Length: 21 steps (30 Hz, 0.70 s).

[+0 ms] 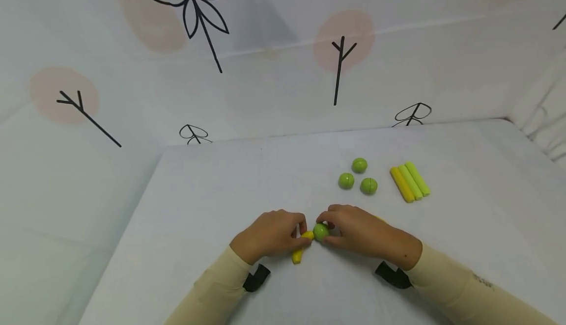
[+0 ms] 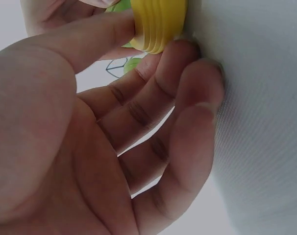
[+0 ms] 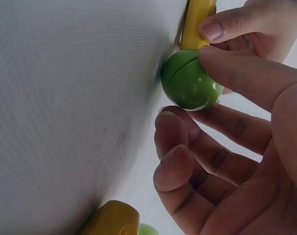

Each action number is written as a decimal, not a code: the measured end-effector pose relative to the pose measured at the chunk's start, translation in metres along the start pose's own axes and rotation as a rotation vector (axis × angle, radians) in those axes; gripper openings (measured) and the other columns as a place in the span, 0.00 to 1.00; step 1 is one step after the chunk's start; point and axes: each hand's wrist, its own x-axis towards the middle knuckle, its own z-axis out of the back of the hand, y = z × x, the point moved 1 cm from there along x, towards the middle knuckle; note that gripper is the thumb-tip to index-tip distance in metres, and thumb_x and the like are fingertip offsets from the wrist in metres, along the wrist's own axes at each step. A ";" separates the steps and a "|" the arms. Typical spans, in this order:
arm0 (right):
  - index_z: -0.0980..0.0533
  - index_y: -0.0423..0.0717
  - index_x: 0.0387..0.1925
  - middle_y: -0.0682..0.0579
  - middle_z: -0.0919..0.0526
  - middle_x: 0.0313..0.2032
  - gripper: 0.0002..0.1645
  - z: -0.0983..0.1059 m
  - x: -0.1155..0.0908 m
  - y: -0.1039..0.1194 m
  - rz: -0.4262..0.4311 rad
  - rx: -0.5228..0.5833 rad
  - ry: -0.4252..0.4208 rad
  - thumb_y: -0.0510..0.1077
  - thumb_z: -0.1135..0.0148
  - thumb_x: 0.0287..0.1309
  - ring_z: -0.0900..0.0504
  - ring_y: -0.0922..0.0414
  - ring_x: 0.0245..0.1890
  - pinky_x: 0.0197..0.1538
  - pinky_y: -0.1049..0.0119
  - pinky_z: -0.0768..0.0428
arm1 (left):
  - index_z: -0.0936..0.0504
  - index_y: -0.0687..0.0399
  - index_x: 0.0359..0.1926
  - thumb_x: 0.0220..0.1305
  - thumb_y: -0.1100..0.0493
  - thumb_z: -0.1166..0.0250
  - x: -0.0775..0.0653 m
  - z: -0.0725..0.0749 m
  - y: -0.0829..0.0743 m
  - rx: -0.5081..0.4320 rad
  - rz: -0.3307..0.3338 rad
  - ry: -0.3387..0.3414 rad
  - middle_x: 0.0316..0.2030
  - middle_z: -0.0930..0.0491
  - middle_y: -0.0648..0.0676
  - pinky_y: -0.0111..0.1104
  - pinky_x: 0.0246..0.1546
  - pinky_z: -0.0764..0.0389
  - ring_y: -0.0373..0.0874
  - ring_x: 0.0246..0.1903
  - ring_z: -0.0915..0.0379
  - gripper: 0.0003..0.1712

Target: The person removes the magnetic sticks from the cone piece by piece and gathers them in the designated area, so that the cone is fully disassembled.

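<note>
My left hand (image 1: 276, 234) pinches a bent yellow toy piece (image 1: 297, 256) between thumb and fingers, low on the white tabletop. The piece's end looks ribbed in the left wrist view, where the yellow piece (image 2: 158, 24) touches the fingertips. My right hand (image 1: 360, 231) holds a glossy green ball (image 1: 321, 231) with a seam groove by thumb and fingertips. Ball and yellow piece meet end to end in the right wrist view, where the green ball (image 3: 187, 83) sits against the yellow piece (image 3: 195, 24). The fingers partly cover both.
Beyond the right hand lie three more green balls (image 1: 346, 180). To their right, yellow and lime rods (image 1: 410, 182) lie side by side. Another yellow piece (image 3: 114, 218) is mostly hidden behind the right wrist in the head view. A patterned white cloth (image 1: 274, 94) rises behind the table.
</note>
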 end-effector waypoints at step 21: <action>0.19 0.45 0.48 0.59 0.21 0.37 0.19 0.005 -0.004 0.003 0.014 0.020 0.039 0.45 0.26 0.56 0.26 0.65 0.34 0.38 0.71 0.23 | 0.21 0.42 0.36 0.64 0.45 0.31 0.000 -0.001 -0.001 -0.037 0.009 0.019 0.21 0.25 0.41 0.28 0.23 0.31 0.34 0.20 0.32 0.11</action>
